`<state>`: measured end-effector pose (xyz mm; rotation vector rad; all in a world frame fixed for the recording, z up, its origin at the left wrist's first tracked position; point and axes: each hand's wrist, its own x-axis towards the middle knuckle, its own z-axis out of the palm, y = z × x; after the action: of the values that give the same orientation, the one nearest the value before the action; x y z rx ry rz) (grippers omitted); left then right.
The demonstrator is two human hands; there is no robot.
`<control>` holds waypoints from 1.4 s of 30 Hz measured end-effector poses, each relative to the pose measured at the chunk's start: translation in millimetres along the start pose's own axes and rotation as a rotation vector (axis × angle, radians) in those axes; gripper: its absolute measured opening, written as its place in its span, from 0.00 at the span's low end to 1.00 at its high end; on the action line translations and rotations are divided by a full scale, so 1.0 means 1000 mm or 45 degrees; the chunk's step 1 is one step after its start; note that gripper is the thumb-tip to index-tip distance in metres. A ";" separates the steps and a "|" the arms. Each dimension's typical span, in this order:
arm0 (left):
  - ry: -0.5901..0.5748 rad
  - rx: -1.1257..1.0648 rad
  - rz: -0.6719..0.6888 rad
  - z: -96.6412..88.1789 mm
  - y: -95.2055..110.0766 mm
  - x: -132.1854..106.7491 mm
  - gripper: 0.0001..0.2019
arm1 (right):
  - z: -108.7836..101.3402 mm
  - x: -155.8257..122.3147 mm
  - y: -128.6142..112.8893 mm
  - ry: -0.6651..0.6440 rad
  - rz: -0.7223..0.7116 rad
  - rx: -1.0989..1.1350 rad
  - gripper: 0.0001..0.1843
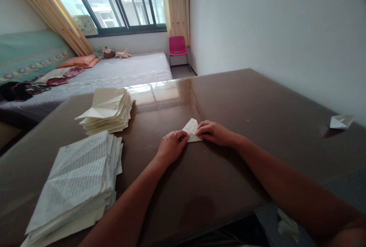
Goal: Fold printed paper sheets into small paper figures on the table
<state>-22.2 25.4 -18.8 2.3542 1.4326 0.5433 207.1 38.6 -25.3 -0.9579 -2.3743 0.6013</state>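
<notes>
A small folded sheet of paper (191, 126) with writing on it lies on the glossy brown table (223, 98), its narrow end pointing away from me. My left hand (172, 144) grips its left side, fingers bent and pressed to the edge. At the opposite edge my right hand (213, 132) is closed on the paper, its fingertips near the left hand's. The fingers hide parts of both sides of the paper. Left of my forearm sits a thick stack of written sheets (77, 170), creased across the top one.
A second stack of cream paper (110, 109) stands behind the first. A folded paper piece (341, 121) rests at the table's far right, near the white wall (280, 21). Beyond the table are a bed (137, 67) and a pink chair (177, 46).
</notes>
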 end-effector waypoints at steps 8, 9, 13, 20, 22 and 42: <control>-0.006 0.014 -0.097 0.000 0.006 0.002 0.13 | -0.005 0.001 -0.011 0.008 0.145 -0.030 0.12; -0.004 0.019 -0.092 0.000 0.006 0.002 0.13 | -0.006 0.000 -0.012 0.009 0.155 -0.016 0.13; -0.002 0.034 -0.034 0.001 0.005 0.001 0.12 | -0.010 -0.001 -0.013 -0.055 0.121 -0.009 0.12; 0.009 0.027 0.000 0.003 0.004 0.001 0.11 | -0.012 -0.003 -0.010 -0.130 0.059 -0.018 0.16; 0.011 0.027 -0.012 0.002 0.004 0.001 0.11 | -0.011 -0.003 -0.009 -0.132 0.045 -0.004 0.16; 0.002 0.397 0.403 0.004 0.022 -0.011 0.16 | -0.013 -0.008 -0.035 -0.267 0.004 -0.656 0.18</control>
<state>-8.2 5.7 -14.1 2.8545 1.2239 0.4229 201.9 12.1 2.1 -1.1533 -2.7848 0.0831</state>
